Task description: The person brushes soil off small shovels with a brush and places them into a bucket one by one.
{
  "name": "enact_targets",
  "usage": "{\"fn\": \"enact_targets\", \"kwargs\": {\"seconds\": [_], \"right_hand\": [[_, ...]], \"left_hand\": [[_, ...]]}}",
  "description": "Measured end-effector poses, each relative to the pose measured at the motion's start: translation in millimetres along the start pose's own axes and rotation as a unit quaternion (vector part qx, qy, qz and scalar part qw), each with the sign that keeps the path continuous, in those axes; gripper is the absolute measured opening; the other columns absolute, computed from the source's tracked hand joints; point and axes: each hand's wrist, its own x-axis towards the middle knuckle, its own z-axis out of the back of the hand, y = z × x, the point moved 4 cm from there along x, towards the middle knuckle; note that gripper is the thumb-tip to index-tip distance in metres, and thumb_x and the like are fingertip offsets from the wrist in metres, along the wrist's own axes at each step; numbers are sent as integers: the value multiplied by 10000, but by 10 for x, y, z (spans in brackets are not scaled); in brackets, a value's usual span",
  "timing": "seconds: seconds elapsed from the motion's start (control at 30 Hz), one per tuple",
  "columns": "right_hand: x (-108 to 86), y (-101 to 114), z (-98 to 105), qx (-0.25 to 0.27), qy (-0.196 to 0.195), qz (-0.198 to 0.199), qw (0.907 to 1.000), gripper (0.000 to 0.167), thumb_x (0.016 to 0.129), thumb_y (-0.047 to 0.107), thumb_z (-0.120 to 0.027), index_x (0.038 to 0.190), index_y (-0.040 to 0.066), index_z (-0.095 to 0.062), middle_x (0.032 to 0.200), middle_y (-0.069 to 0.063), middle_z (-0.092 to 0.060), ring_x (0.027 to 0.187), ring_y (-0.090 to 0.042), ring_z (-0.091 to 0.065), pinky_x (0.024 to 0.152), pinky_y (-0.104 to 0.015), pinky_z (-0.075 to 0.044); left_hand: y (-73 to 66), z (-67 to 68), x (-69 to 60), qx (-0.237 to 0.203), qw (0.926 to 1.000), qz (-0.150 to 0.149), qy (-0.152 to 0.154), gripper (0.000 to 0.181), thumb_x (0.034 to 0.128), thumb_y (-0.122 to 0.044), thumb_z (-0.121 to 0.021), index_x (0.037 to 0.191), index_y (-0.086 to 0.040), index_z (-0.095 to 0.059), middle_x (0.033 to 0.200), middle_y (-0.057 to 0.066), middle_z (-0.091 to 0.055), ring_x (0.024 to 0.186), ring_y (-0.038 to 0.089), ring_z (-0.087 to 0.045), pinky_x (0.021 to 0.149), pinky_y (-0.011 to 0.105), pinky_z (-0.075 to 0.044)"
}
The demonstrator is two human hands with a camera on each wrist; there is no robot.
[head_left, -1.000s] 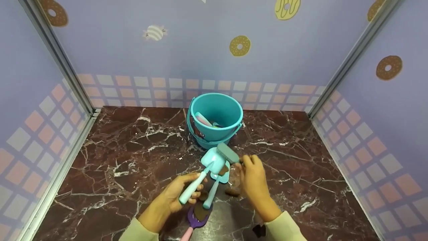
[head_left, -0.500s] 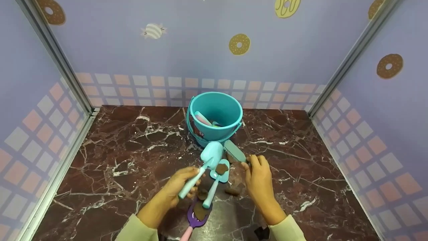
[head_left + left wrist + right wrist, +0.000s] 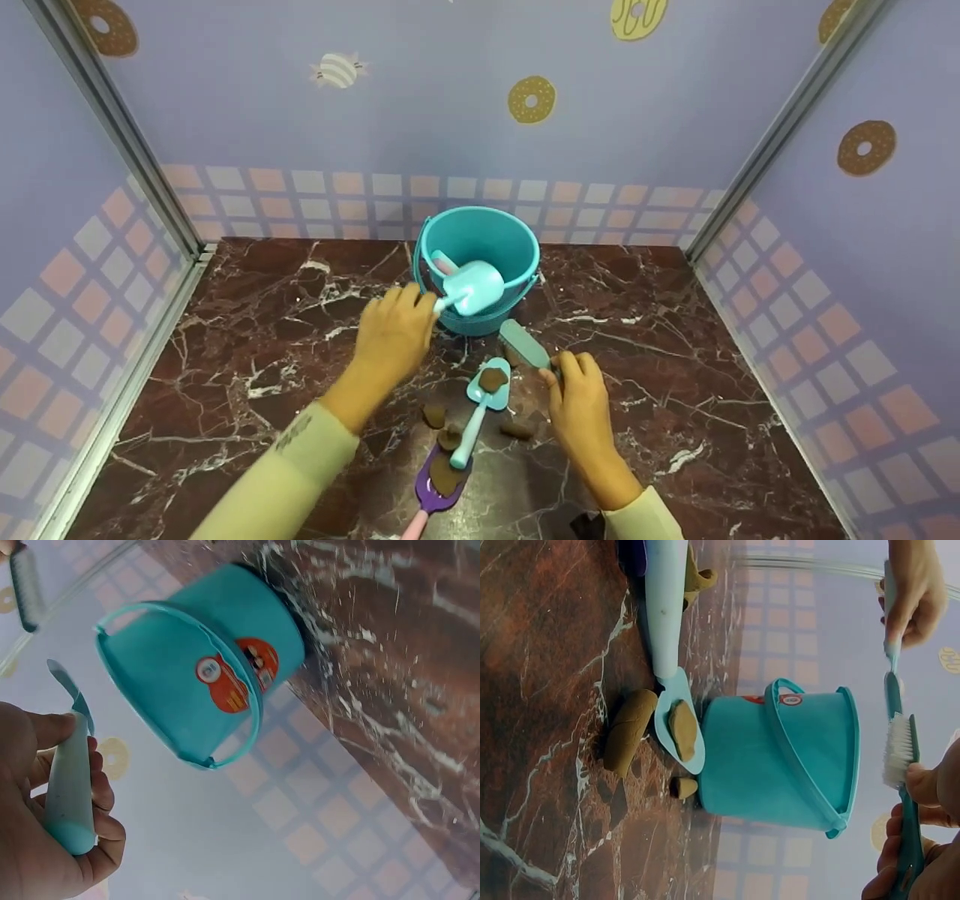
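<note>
My left hand (image 3: pixel 394 337) grips the pale handle of a light blue toy shovel (image 3: pixel 474 288). In the head view its blade overlaps the near rim of the turquoise bucket (image 3: pixel 471 325); in the left wrist view the blade (image 3: pixel 73 690) is apart from the bucket, off its mouth. Right of and nearer than the bucket, my right hand (image 3: pixel 581 409) holds a teal brush (image 3: pixel 525 344), its white bristles (image 3: pixel 900 750) showing in the right wrist view. Inside the bucket lies a pink and light blue tool (image 3: pixel 444 262), partly hidden.
On the marble surface lies a second light blue shovel (image 3: pixel 471 435) bearing a brown lump (image 3: pixel 493 379). A purple spade (image 3: pixel 431 499) with a pink handle carries another. Further brown pieces (image 3: pixel 517 429) lie around them. A tiled-pattern wall (image 3: pixel 330 202) stands behind the bucket.
My left hand has moved forward and up with the shovel, from beside the brush to the bucket's rim. The brush, first over the shovel blade, has drawn off right and now stays nearly still.
</note>
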Motion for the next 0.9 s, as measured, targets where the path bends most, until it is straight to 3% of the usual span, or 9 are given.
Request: {"fn": "enact_targets", "kwargs": {"seconds": [0.13, 0.2, 0.37, 0.43, 0.53, 0.63, 0.9], "right_hand": [[-16, -5, -7, -1, 66, -38, 10000, 162, 935, 213, -709, 983, 85, -624, 861, -34, -475, 727, -160, -451, 648, -353, -465], [-28, -10, -12, -13, 80, -37, 10000, 164, 932, 212, -713, 980, 86, -620, 855, -30, -468, 724, -156, -442, 643, -351, -461], [-42, -19, -21, -77, 27, 45, 10000, 179, 915, 202, -729, 966, 76, -613, 844, -34, -467, 719, -158, -441, 636, -359, -461], [-45, -19, -25, -94, -1, 81, 9999, 186, 910, 202, -733, 959, 75, -607, 844, -37, -472, 727, -166, -456, 644, -369, -467], [-46, -25, -27, -48, -24, 70, 10000, 180, 901, 172, -750, 952, 73, -608, 851, -40, -483, 738, -184, -481, 653, -381, -475], [-41, -30, -19, -28, -26, 34, 10000, 171, 903, 159, -753, 951, 71, -614, 859, -40, -490, 750, -194, -494, 662, -385, -479], [-30, -48, -12, -55, -23, 17, 10000, 178, 922, 215, -717, 957, 75, -614, 851, -39, -472, 741, -197, -486, 661, -388, -480]], "left_hand": [[83, -170, 268, 161, 9989, 74, 443, 212, 938, -254, -717, 1051, -75, -713, 957, 129, -654, 822, 333, -599, 575, 450, -466], [103, -270, 406, 292, 9955, 105, 900, 207, 962, -226, -674, 1117, -94, -710, 999, 130, -646, 880, 340, -595, 635, 466, -478], [99, -504, 693, 709, 9759, 67, 2062, 210, 1010, -160, -573, 1169, -119, -703, 1098, 142, -631, 1039, 360, -590, 811, 535, -499], [89, -572, 775, 855, 9697, 34, 2287, 214, 1030, -163, -554, 1170, -122, -710, 1110, 151, -634, 1058, 364, -592, 847, 558, -500], [70, -635, 853, 1002, 9645, -3, 2443, 235, 1048, -168, -535, 1195, -126, -713, 1122, 166, -638, 1062, 367, -591, 872, 585, -496], [46, -675, 875, 994, 9637, -23, 2478, 249, 1052, -170, -531, 1224, -134, -708, 1150, 180, -632, 1078, 379, -579, 894, 605, -484], [-15, -764, 870, 816, 9706, 21, 2262, 233, 1041, -173, -541, 1217, -155, -692, 1241, 198, -596, 1160, 391, -535, 922, 650, -454]]}}
